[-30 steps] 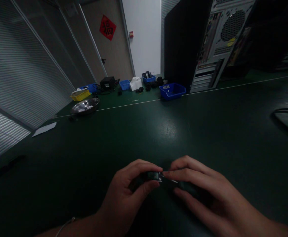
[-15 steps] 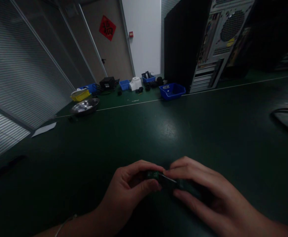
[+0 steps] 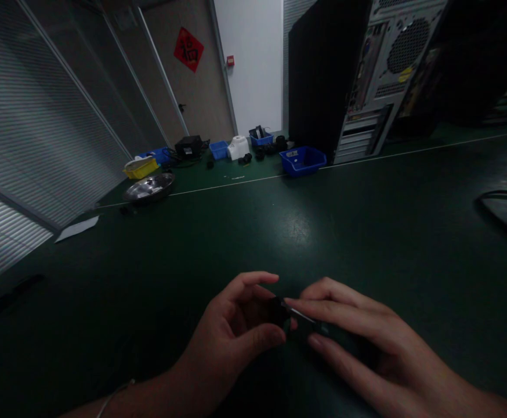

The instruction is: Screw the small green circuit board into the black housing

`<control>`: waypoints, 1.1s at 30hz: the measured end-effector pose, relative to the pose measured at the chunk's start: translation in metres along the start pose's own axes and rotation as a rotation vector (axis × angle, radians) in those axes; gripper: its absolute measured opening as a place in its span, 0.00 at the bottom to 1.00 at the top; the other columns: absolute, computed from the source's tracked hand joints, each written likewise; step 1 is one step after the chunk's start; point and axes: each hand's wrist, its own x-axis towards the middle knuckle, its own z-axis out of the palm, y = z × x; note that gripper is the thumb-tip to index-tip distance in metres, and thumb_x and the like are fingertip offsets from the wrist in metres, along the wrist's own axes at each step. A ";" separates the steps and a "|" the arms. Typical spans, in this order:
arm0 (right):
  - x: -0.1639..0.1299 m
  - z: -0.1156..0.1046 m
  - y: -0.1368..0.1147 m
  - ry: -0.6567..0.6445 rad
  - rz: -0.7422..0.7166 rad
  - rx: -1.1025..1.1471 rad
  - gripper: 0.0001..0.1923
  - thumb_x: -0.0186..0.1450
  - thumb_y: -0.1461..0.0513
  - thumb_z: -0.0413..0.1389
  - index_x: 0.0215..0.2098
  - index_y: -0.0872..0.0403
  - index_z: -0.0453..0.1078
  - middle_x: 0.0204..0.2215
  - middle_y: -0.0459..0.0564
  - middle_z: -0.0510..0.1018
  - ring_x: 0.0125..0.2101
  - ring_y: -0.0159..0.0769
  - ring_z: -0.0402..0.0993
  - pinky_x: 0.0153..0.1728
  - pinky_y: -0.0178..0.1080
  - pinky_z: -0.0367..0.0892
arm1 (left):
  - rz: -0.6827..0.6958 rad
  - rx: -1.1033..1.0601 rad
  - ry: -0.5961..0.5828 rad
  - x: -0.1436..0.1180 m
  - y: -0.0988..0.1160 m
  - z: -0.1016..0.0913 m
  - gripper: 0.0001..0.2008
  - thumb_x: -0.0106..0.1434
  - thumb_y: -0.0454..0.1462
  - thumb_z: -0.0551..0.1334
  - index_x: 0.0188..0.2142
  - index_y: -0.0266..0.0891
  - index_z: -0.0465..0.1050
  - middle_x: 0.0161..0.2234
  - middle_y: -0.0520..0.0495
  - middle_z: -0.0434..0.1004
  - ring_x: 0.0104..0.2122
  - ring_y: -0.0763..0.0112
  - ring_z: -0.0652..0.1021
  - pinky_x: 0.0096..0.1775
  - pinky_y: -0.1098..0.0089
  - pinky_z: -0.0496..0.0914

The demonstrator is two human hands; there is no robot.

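Low in the middle, my left hand (image 3: pixel 231 331) holds a small dark part (image 3: pixel 278 310) with a bit of green on it. Its index finger is lifted off, while the thumb and the other fingers stay around the part. From the right, my right hand (image 3: pixel 366 337) grips a slim tool that looks like a small screwdriver (image 3: pixel 303 316), with a bright metal shaft and a dark handle. The shaft's tip meets the dark part or lies right beside it; the fingertips and dim light hide the exact contact.
On the dark green table (image 3: pixel 218 232) stand a blue bin (image 3: pixel 303 161), a metal bowl (image 3: pixel 149 187), a yellow tray (image 3: pixel 141 168) and a white device (image 3: pixel 238 148). A computer case (image 3: pixel 323 81) rises at the back. A black cable (image 3: pixel 497 217) lies right.
My left index finger has lifted off the part, and the part has turned, showing a dark side instead of its green face. My right hand has barely moved.
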 end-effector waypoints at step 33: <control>0.001 -0.002 0.002 -0.050 0.102 -0.027 0.20 0.62 0.69 0.55 0.50 0.46 0.74 0.38 0.50 0.77 0.37 0.34 0.77 0.35 0.32 0.74 | 0.354 0.440 0.124 -0.006 0.004 -0.002 0.03 0.57 0.32 0.67 0.33 0.39 0.77 0.32 0.49 0.74 0.33 0.72 0.77 0.35 0.73 0.73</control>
